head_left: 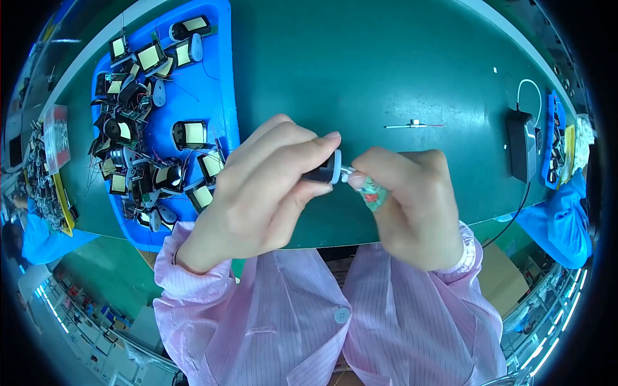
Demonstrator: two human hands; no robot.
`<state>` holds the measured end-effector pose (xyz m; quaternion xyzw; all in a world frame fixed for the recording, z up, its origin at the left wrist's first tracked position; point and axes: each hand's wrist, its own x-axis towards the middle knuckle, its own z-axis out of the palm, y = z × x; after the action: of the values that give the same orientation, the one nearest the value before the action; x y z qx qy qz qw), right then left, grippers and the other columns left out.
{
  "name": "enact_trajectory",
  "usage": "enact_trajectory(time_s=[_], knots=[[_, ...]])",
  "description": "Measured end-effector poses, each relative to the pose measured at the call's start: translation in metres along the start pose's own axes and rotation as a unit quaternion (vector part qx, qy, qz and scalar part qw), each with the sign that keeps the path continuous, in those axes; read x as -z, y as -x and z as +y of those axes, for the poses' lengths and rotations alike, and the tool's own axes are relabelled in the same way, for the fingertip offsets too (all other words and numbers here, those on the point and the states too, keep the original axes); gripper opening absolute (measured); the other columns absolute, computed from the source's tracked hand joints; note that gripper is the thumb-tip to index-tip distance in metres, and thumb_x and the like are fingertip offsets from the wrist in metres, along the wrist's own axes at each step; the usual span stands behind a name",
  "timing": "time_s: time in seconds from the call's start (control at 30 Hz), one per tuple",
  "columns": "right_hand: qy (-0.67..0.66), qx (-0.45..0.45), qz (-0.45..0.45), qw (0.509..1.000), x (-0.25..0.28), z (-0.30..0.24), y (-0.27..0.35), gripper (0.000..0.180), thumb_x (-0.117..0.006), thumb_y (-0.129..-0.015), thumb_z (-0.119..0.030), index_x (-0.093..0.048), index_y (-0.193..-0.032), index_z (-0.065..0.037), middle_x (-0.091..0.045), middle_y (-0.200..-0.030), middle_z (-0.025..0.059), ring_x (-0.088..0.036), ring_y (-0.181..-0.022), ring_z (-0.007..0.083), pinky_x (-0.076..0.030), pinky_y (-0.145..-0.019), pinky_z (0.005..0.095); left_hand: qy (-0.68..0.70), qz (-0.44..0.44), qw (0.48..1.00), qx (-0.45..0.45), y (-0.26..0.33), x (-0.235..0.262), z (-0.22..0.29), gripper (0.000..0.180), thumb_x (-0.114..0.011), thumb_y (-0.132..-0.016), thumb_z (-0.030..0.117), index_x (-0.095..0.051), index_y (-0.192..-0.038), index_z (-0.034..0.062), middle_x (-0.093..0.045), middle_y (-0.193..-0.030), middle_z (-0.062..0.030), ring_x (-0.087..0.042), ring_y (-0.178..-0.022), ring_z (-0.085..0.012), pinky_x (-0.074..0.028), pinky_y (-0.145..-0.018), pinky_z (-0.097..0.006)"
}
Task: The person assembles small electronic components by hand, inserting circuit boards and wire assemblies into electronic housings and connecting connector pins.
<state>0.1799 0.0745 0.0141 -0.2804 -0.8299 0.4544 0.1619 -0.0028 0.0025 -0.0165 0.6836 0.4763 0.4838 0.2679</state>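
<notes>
Over the near edge of the green desk point(386, 83), a small black-and-white plastic part point(327, 168) is pinched in the left hand point(257, 193) — a green-handled tool point(371, 192) is clamped in the right hand point(412, 206), tip at the part. Further back, at the left edge, a blue plastic tray point(219, 77) is seen — heaped with small wired components point(154, 128).

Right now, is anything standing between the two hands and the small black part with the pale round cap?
Nothing visible does. The left hand already grips the small black part with the pale round cap, and the right hand touches its cap side while holding a small green patterned piece.
</notes>
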Motion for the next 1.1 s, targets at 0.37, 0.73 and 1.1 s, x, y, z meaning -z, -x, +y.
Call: enact_trajectory(time_s=[0.37,0.73,1.1], knots=[[0.05,0.016,-0.04,0.998,0.004,0.005,-0.007,0.03,-0.048,-0.061,0.015,-0.06,-0.084,0.001,-0.059,-0.066,0.0151,-0.057,-0.056,0.0335,-0.042,-0.051,0.0352,0.037,-0.078,0.99,0.115,-0.003,0.014,0.001,0.033,-0.069,-0.076,0.003,-0.063,-0.108,-0.0066,-0.063,-0.088,-0.0145,-0.06,-0.075,-0.0213,-0.047,-0.066,-0.028],[-0.144,0.015,-0.082,0.986,0.013,0.006,-0.011,0.01,-0.056,-0.086,-0.003,-0.059,-0.09,0.006,-0.056,-0.067,0.0157,-0.053,-0.057,0.0327,-0.04,-0.052,0.0382,0.053,-0.079,0.987,0.132,-0.003,0.023,0.01,0.034,-0.068,-0.078,0.004,-0.063,-0.111,-0.0023,-0.064,-0.091,-0.0126,-0.062,-0.079,-0.0193,-0.049,-0.07,-0.027],[0.096,0.125,0.02,0.987,-0.001,0.0,-0.008,0.024,-0.058,-0.061,0.007,-0.062,-0.085,0.003,-0.059,-0.069,0.0146,-0.056,-0.059,0.03,-0.043,-0.052,0.0384,0.054,-0.069,0.99,0.11,0.002,0.019,0.007,0.032,-0.066,-0.079,0.0,-0.062,-0.111,-0.0025,-0.064,-0.09,-0.0122,-0.064,-0.08,-0.0197,-0.05,-0.07,-0.028]])
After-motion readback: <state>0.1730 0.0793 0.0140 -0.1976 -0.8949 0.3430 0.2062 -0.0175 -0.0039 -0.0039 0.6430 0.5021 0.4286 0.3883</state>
